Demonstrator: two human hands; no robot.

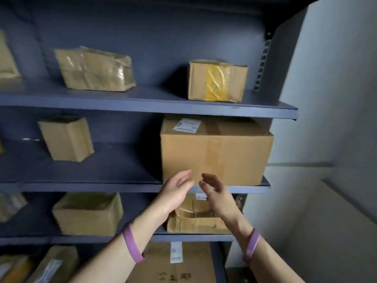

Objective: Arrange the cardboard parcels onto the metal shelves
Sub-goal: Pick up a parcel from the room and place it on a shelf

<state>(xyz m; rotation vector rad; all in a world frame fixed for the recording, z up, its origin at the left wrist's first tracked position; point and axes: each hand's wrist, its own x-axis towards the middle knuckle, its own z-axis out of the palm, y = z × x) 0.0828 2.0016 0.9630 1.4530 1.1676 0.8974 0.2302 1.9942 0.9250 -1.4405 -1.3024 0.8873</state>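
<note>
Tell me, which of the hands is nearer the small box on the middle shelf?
Left. The left hand is right of the small box and lower; the right hand lies farther right.

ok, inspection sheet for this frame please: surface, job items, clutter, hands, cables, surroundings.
Surface: dark blue metal shelves, several tiers.
Job's things: large box with white label at a shelf's right end; small box left of it; yellow-taped box and wrapped parcel on the tier above; more parcels below.
Clutter: nothing seen.
Hands: left hand and right hand open, holding nothing, in front of the large box's lower edge; purple wristbands.
Cables: nothing seen.
Surroundings: pale wall to the right.
</note>
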